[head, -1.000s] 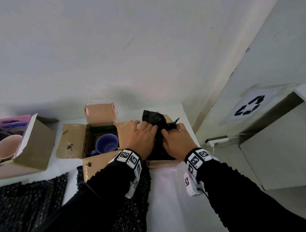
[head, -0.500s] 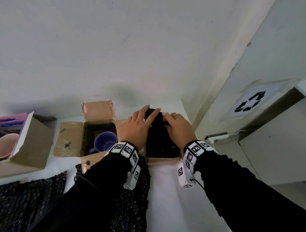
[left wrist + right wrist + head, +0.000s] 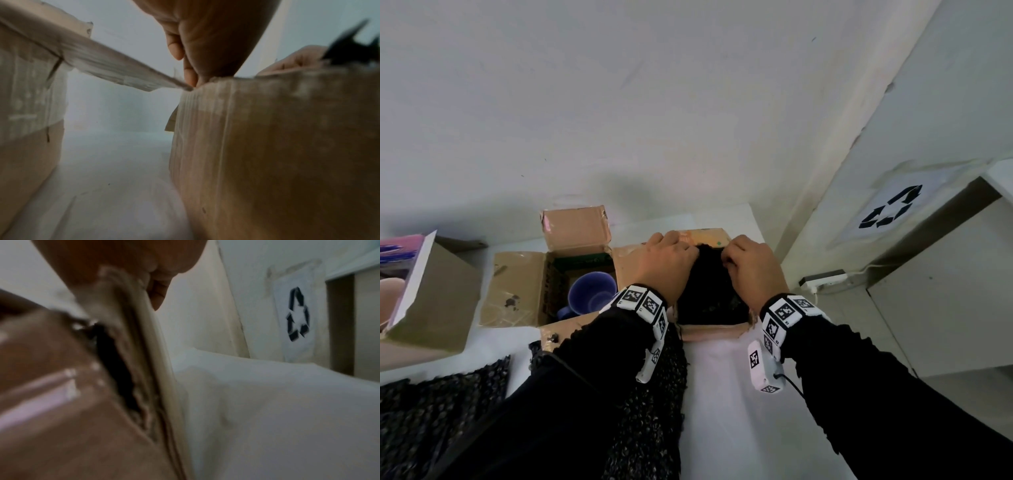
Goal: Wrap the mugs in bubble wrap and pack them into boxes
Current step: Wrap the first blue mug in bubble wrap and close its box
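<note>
A mug bundled in black bubble wrap (image 3: 709, 294) sits inside the right cardboard box (image 3: 709, 334). Both hands are at the box's far flap (image 3: 705, 236). My left hand (image 3: 674, 253) curls its fingers on the flap's left part, and my right hand (image 3: 736, 253) pinches its right part. In the left wrist view, the fingertips (image 3: 190, 79) press at the box's (image 3: 287, 146) top corner. The right wrist view shows the thumb (image 3: 158, 293) beside a cardboard flap (image 3: 131, 331). An unwrapped blue mug (image 3: 592, 294) stands in the open left box (image 3: 524, 287).
Another box (image 3: 438, 308) at the far left holds a pink mug (image 3: 390, 298). Black bubble wrap sheets (image 3: 431, 411) (image 3: 654, 394) lie on the white table (image 3: 739, 411) near me. The wall is just behind the boxes; the table edge drops off right, with a power strip (image 3: 823, 278) below.
The black bundle has sunk lower into the box. Both hands moved off its top to the far flap, and their fingers curled.
</note>
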`<action>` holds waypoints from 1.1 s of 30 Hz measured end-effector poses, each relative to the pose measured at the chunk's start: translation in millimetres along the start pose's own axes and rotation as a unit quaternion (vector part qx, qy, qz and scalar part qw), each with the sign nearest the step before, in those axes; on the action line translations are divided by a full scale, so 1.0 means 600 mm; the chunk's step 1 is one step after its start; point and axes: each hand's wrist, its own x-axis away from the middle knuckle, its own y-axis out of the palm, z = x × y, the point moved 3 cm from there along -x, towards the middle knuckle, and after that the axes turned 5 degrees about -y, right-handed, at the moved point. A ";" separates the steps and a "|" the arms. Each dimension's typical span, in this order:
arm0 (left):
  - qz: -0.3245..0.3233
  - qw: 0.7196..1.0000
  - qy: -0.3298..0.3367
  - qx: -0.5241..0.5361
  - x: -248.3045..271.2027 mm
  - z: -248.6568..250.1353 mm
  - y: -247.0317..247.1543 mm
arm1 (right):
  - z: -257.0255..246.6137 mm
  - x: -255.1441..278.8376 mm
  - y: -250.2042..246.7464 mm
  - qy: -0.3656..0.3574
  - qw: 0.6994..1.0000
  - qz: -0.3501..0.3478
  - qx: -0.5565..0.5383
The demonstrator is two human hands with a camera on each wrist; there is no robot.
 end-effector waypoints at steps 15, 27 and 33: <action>-0.082 0.995 -0.027 -0.053 0.008 0.010 0.019 | -0.032 -0.006 0.002 -0.101 0.967 -0.157 0.173; -0.030 0.999 -0.006 -0.012 0.027 0.012 -0.002 | -0.007 0.052 -0.045 -0.191 0.968 -0.123 0.108; -0.003 0.997 0.064 0.045 0.093 0.012 0.018 | -0.004 0.095 -0.070 -0.226 0.954 -0.187 0.062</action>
